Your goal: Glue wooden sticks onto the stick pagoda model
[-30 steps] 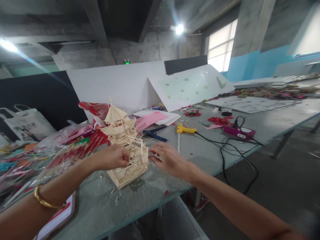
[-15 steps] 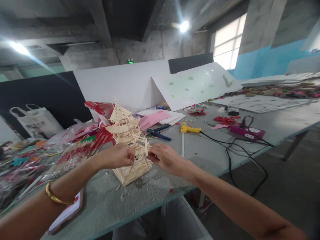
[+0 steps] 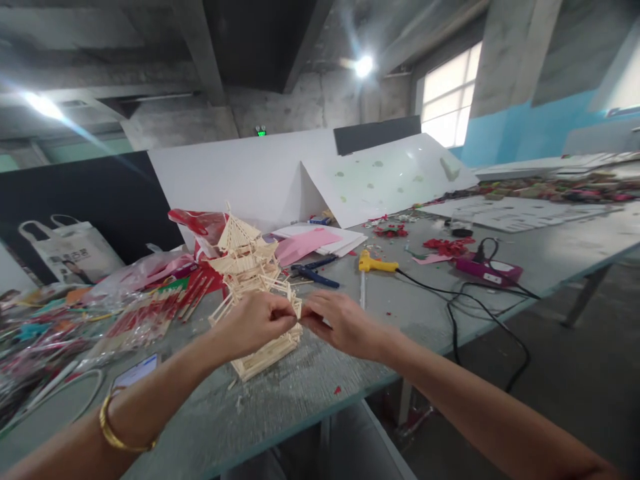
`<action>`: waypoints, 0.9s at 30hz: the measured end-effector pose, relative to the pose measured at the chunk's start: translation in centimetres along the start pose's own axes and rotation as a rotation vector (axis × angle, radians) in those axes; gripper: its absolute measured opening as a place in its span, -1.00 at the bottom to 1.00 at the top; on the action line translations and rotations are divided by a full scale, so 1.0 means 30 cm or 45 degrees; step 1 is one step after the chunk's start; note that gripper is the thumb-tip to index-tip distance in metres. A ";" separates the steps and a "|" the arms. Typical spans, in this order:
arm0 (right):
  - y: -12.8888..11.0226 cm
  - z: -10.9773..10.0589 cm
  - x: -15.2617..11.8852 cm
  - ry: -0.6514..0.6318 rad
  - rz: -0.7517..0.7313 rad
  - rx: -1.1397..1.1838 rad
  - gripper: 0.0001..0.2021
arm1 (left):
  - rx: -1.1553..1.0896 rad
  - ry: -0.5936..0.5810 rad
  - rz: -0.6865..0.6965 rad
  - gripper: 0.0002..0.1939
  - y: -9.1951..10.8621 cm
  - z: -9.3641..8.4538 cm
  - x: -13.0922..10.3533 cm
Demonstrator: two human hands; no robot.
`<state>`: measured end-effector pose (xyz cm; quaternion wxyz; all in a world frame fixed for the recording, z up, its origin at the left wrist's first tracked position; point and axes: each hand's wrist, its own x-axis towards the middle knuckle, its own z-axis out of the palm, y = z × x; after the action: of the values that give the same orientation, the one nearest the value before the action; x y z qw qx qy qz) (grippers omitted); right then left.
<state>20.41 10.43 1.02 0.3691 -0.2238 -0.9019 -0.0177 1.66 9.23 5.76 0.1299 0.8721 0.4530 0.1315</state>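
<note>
In the head view, the stick tower model (image 3: 246, 257) stands upright on the table (image 3: 200, 407), just in front of me. My 2 hands meet at its near right side. My left hand (image 3: 255, 321) has thumb and fingertips pinched together; my right hand (image 3: 343, 325) has fingers curled, but I cannot tell whether they grip a stick. The yellow glue gun (image 3: 379, 263) lies to the right.
</note>
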 end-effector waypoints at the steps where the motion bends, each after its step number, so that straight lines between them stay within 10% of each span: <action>1: -0.003 -0.005 -0.001 -0.006 0.005 -0.015 -0.88 | -0.008 0.007 -0.016 -0.80 0.006 0.005 0.001; 18: -0.009 -0.024 -0.009 -0.068 0.086 0.031 -0.88 | -0.028 0.137 -0.144 -0.78 0.027 0.034 -0.022; 27: 0.434 -0.018 0.154 -0.558 0.661 -0.417 -0.57 | -0.026 0.495 -0.317 -0.72 0.046 -0.089 -0.200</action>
<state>23.29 23.84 2.81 0.1190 -0.4993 -0.8580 -0.0193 -1.55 3.81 8.05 0.0644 0.7664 0.5722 0.2848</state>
